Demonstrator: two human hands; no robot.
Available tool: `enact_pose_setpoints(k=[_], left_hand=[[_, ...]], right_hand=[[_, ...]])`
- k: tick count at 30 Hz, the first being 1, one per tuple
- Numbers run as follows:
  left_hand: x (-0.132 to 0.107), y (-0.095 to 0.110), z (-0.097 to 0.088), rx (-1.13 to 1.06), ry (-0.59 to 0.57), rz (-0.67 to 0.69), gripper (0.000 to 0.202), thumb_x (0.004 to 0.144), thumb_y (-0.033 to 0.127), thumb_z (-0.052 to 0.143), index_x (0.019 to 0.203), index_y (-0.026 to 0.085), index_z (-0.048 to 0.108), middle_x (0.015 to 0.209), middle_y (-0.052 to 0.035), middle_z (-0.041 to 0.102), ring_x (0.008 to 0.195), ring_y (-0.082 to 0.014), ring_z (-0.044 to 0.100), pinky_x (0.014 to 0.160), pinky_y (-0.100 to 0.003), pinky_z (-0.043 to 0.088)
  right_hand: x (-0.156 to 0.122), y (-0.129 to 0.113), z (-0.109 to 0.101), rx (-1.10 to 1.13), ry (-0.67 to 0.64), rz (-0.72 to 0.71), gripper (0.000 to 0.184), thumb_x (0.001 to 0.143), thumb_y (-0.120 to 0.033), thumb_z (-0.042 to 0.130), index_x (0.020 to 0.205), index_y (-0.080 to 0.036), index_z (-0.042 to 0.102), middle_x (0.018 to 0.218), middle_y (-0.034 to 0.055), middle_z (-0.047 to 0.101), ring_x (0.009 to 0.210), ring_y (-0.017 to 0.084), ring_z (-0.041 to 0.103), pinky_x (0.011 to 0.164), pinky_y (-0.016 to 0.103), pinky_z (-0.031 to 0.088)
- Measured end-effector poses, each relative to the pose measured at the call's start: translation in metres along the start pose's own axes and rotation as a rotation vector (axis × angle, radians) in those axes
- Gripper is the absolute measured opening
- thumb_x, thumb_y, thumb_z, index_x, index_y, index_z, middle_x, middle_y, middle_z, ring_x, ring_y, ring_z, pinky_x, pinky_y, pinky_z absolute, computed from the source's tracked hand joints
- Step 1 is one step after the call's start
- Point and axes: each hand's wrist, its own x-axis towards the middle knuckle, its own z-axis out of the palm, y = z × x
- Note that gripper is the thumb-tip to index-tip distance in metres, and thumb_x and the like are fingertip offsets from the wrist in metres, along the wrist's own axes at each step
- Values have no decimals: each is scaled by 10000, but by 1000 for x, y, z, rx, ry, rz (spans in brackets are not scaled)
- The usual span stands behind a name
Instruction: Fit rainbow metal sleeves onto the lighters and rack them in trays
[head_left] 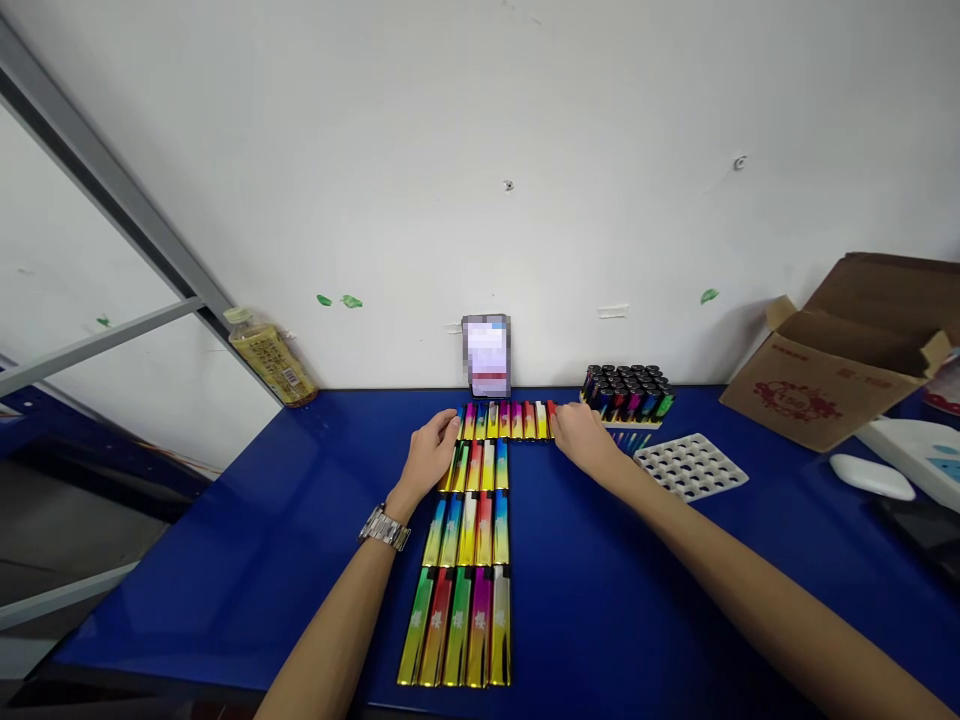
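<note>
Shiny multicoloured lighters lie flat in several rows on the blue table, with a top row point(517, 421) running wider to the right above a narrower column of lighters point(457, 625). At the left end of that top row rests my left hand point(431, 450), fingers fairly straight and touching the end lighters. My right hand point(583, 432) is curled at the opposite end, its fingertips against a red lighter point(552, 418); the fingers are partly hidden. A metal watch point(385, 527) is on my left wrist.
Behind my right hand stands a block of upright lighters point(628, 392). A white perforated tray point(691, 468) lies beside my right forearm. A phone point(487, 357) leans on the wall. A bottle point(271, 358) stands left; an open cardboard box point(821, 375) and white mouse point(872, 477) are right.
</note>
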Motion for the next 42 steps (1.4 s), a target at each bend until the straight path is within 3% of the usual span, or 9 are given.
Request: enact_pose_setpoints(k=[19, 29, 33, 38, 42], left_hand=[[-1, 3, -1, 10, -7, 6, 414, 903, 432, 396, 1126, 161, 615, 1085, -80, 705, 1025, -223, 653, 885, -328, 506], [-1, 5, -2, 14, -7, 10, 410, 902, 435, 400, 1116, 164, 621, 1072, -73, 710, 1022, -224, 652, 873, -314, 508], [-1, 5, -2, 29, -7, 19, 410, 905, 435, 391, 1115, 171, 622, 1081, -70, 707, 1035, -228, 646, 877, -315, 506], [-1, 5, -2, 38, -8, 19, 417, 906, 439, 383, 1116, 171, 624, 1065, -69, 710, 1016, -228, 653, 874, -322, 506], [-2, 7, -2, 42, -13, 10, 419, 907, 434, 380, 1124, 169, 621, 1079, -74, 706, 1022, -231, 649, 877, -326, 504]], right_hand=[[-4, 15, -10, -20, -24, 131, 287, 849, -45, 398, 1022, -56, 626, 928, 223, 653, 940, 328, 656, 776, 373, 456], [-5, 31, -16, -15, -19, 151, 287, 882, -87, 386, 983, -46, 651, 922, 228, 671, 926, 298, 658, 769, 342, 443], [-20, 38, -29, -8, -11, 122, 339, 942, -237, 344, 938, -102, 655, 901, 183, 680, 885, 277, 659, 708, 316, 424], [-53, 44, -44, -72, -103, 80, 222, 849, -347, 515, 927, -164, 613, 876, 114, 670, 817, 268, 647, 591, 283, 357], [-70, 43, -40, -140, -196, 15, 176, 823, -259, 557, 948, -143, 599, 883, 143, 658, 815, 267, 640, 585, 277, 322]])
